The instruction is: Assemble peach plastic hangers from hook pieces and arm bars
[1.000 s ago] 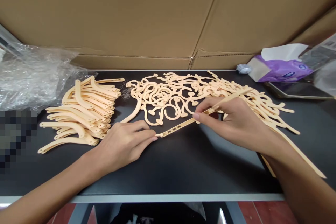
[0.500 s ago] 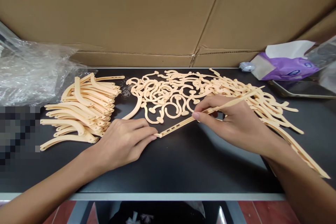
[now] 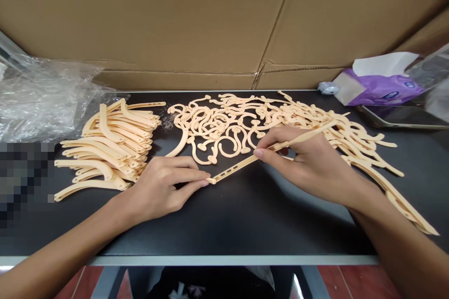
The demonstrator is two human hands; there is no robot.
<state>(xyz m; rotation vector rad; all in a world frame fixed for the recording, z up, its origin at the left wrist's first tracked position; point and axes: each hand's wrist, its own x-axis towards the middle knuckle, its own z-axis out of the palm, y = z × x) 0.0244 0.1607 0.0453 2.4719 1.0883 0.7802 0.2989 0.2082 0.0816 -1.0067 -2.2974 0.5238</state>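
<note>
In my right hand (image 3: 301, 161) is a long beige plastic hanger arm (image 3: 242, 164), slotted along its length, pinched between thumb and fingers. It slants down to the left, its other end reaching up past my knuckles. My left hand (image 3: 171, 184), with fingertips pressed together, grips a small beige piece with a rounded end (image 3: 211, 181), mostly hidden by the fingers. That rounded end meets the lower left tip of the hanger arm; whether the two are joined I cannot tell. Behind my hands lies a pile of curved beige plastic hooks (image 3: 229, 145).
Left of my hands, curved hanger arms (image 3: 115, 147) lie stacked. More long arms (image 3: 393, 187) spread by my right forearm. Clear plastic wrap (image 3: 45, 98), a purple tissue pack (image 3: 382, 88) and a phone-like device (image 3: 403, 117) flank the black tabletop (image 3: 224, 224). Cardboard (image 3: 157, 18) stands behind.
Both hands keep their grips, with the rounded end still against the hanger arm's tip. Only a slight shift of the view and of my right hand shows.
</note>
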